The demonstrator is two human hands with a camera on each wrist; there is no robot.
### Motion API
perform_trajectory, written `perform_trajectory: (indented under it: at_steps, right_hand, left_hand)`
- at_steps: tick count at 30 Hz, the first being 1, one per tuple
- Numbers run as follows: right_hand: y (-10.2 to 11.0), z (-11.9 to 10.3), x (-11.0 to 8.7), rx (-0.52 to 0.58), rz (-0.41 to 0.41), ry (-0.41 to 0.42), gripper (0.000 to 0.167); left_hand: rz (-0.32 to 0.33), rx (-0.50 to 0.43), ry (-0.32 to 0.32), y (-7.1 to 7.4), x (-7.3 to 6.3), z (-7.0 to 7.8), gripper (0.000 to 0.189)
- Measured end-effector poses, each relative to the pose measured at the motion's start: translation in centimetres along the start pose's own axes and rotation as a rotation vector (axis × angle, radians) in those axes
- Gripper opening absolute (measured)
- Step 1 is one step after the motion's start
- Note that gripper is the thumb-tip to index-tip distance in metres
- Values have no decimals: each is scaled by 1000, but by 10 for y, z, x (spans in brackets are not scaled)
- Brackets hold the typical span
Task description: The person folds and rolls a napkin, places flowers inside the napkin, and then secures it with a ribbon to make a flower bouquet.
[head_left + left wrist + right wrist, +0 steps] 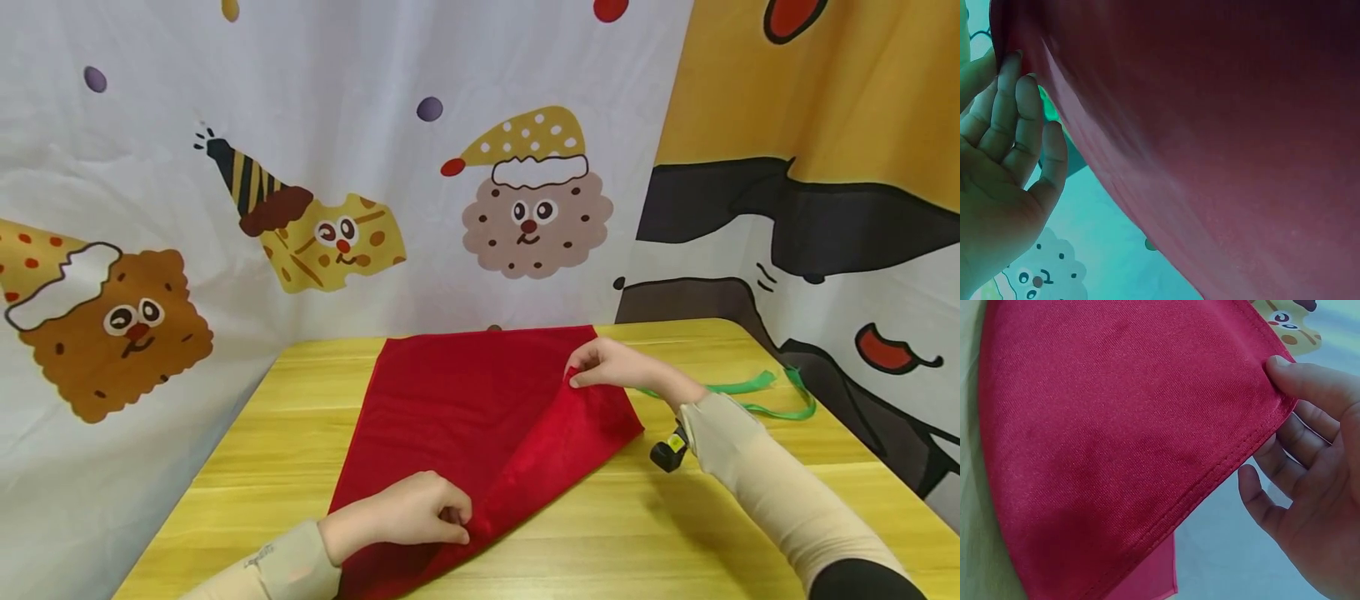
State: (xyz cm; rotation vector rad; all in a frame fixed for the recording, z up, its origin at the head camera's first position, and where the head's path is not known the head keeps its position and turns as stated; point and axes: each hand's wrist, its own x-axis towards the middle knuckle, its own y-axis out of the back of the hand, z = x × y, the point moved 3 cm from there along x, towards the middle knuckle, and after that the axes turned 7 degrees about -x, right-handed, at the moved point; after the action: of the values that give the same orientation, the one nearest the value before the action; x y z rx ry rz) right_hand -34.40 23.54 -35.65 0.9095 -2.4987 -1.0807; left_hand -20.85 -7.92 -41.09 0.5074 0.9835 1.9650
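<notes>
A red satin-like cloth (442,417) lies across the wooden table, its near right part lifted and turned back over the rest. With thumb and fingers my right hand (611,364) pinches one corner of the cloth, held above the far right part. The right wrist view shows the thumb (1310,381) on top of the stitched corner and fingers behind it. Nearer and to the left, my left hand (408,510) pinches the cloth's edge at the near end of the fold. In the left wrist view the cloth (1222,156) hides part of those fingertips.
A green ribbon (780,412) lies on the wooden table (247,467) at the far right, partly behind the right wrist. A small black wrist camera (666,456) hangs under that wrist. A curtain (360,75) printed with cartoon biscuits and cheese stands behind the table.
</notes>
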Motion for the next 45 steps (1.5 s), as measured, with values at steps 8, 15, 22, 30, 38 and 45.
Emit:
perform_trajectory:
  at_steps: [8, 15, 22, 30, 38, 45]
  right_hand:
    - [3, -5, 6, 11, 3, 19, 7]
    - [6, -7, 10, -37, 2, 37, 7]
    - [9, -14, 16, -53, -7, 68, 6]
    - [12, -17, 25, -57, 10, 56, 8]
    - [15, -20, 32, -71, 40, 51, 7]
    - [16, -30, 44, -88, 76, 68, 10]
  left_hand:
    - [16, 10, 0, 0, -3, 0, 17]
    - [18, 5, 5, 3, -4, 0, 18]
    - [15, -4, 2, 3, -4, 1, 18]
    - [22, -19, 4, 9, -6, 3, 18]
    - [32, -7, -2, 13, -5, 2, 19]
    - [57, -20, 5, 14, -8, 2, 20]
